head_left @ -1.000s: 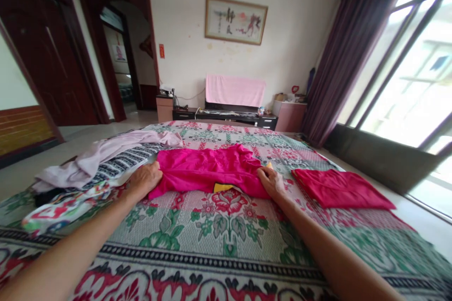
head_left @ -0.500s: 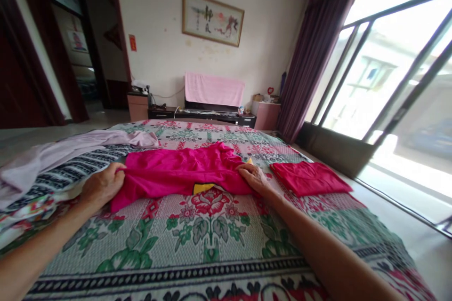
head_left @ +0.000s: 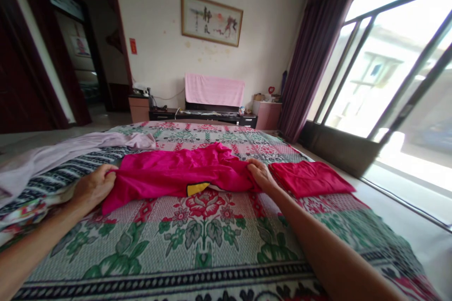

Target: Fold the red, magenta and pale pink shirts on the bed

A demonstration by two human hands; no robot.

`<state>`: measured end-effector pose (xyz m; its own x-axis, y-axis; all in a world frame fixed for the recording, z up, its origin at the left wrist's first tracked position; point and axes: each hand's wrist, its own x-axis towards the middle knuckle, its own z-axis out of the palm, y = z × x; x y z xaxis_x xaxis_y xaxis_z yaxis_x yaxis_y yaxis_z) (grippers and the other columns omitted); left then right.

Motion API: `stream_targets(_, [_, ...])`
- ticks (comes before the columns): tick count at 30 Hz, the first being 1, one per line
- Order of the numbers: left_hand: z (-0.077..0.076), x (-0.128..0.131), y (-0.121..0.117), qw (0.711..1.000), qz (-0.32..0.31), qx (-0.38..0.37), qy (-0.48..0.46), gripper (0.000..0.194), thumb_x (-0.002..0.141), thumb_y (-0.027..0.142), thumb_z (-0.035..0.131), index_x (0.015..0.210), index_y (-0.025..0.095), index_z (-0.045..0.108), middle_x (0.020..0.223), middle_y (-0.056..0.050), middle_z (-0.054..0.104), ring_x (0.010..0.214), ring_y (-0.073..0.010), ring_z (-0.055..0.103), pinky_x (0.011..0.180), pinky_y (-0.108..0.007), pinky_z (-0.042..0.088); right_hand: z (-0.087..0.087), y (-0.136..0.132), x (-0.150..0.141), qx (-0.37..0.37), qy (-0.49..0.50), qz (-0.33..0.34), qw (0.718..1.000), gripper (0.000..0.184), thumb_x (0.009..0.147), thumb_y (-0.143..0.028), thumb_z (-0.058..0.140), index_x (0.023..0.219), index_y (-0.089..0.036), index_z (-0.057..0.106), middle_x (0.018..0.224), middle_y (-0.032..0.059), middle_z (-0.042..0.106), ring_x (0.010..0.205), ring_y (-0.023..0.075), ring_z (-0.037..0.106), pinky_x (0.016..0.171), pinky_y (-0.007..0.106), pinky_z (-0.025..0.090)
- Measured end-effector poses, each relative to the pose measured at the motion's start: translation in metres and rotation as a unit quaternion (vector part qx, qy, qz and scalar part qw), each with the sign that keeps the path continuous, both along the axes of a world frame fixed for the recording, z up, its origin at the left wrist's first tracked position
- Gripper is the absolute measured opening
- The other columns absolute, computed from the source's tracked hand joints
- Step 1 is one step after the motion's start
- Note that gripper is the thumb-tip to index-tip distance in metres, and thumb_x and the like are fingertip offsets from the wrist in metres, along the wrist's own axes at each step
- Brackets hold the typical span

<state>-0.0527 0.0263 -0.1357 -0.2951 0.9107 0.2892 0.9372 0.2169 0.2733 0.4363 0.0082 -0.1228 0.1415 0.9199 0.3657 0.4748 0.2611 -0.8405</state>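
Observation:
A bright pink garment (head_left: pixel 169 171) lies stretched sideways across the flowered bedspread (head_left: pixel 201 240), with a yellow, black-edged patch showing at its near edge. At its left end, my left hand (head_left: pixel 95 186) is closed, pinching the cloth between thumb and fingers. My right hand (head_left: pixel 260 174) grips the other end, fingers curled over the fabric. Just right of that hand rests a folded red cloth (head_left: pixel 312 178). The garment's exact kind cannot be made out.
Left of the garment, a pale pink garment (head_left: pixel 77 148) and a black-and-white patterned cloth (head_left: pixel 74 169) lie heaped. Beyond the bed stands a low dark cabinet (head_left: pixel 164 115) with a pink cloth (head_left: pixel 214 88) draped above it. A purple curtain (head_left: pixel 318 47) hangs beside the window at right.
Both hands have moved apart slightly, the left one leftward and the right one a little rightward. Between them the pink garment is pulled wider, and its yellow patch has shifted left.

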Motion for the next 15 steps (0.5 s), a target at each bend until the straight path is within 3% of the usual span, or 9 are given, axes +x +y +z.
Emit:
stream_targets(3, [0.004,-0.001,0.0,0.999,0.025,0.015,-0.028,0.04,0.088,0.032,0.033,0.112,0.02,0.062,0.092,-0.007,0.071,0.08,-0.0225,0.061,0.07,-0.025,0.041,0.003,0.002,0.014,0.049,0.06,-0.096,0.992,0.028,0.067,-0.038,0.043,0.074,-0.018,0.06,0.059,-0.0021,0.055,0.056,0.0131,0.047,0.051,0.023,0.038])
stream_targets(9, [0.009,-0.007,-0.001,0.993,0.071,0.013,-0.09,0.046,0.085,0.036,0.033,0.118,0.018,0.06,0.092,-0.009,0.069,0.078,-0.0231,0.059,0.069,-0.027,0.043,0.001,0.003,0.034,0.069,0.057,-0.199,0.976,0.037,0.068,-0.039,0.039,0.084,-0.016,0.064,0.06,-0.0003,0.056,0.056,0.0152,0.047,0.052,0.025,0.038])
stream_targets(12, [0.01,-0.009,-0.002,0.989,0.098,0.022,-0.11,0.047,0.085,0.037,0.033,0.12,0.019,0.059,0.097,-0.01,0.068,0.078,-0.0236,0.058,0.066,-0.027,0.043,-0.001,0.002,0.035,0.087,0.012,-0.239,0.967,0.041,0.072,-0.034,0.037,0.093,-0.015,0.067,0.069,0.0028,0.063,0.064,0.0176,0.054,0.06,0.026,0.042])
stream_targets(15, [0.013,-0.008,-0.005,0.989,0.101,0.015,-0.106,0.049,0.085,0.04,0.032,0.119,0.018,0.06,0.097,-0.01,0.068,0.077,-0.0245,0.058,0.065,-0.028,0.043,0.001,-0.002,0.032,0.021,-0.112,-0.222,0.968,0.036,0.074,-0.027,0.04,0.094,-0.017,0.068,0.077,0.0055,0.067,0.074,0.0201,0.059,0.069,0.028,0.044])
